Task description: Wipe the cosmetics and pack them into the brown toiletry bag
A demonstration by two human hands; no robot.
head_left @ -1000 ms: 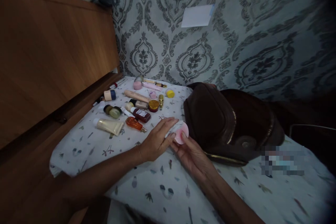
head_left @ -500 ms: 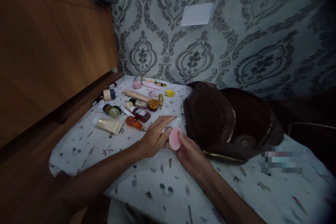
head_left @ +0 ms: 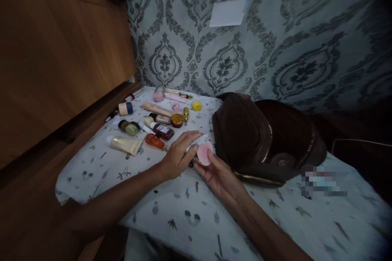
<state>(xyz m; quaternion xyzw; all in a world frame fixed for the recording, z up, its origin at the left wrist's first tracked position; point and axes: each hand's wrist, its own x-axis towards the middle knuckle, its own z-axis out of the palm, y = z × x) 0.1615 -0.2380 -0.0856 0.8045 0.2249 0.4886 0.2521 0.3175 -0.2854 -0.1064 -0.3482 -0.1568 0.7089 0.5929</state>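
My left hand is closed on a crumpled white wipe, thumb pressed in beside a pink round disc. My right hand pinches that pink round disc by its edge, thumb on its face; whether it is a lid or a small case I cannot tell. Both hands meet over the patterned cloth, just left of a brown leather bag. Close to my left hand lie an orange bottle and a dark red bottle with a white label.
Several cosmetics lie at the left: a cream tube, a green-lidded jar, a gold-lidded jar, a yellow cap and a pink tube. A wooden cabinet borders the left side. A blurred-out item lies right.
The pink disc has risen slightly and tilted between my hands, and my right fingers now show beneath it. The wipe stays in my left hand. The view has shifted slightly.
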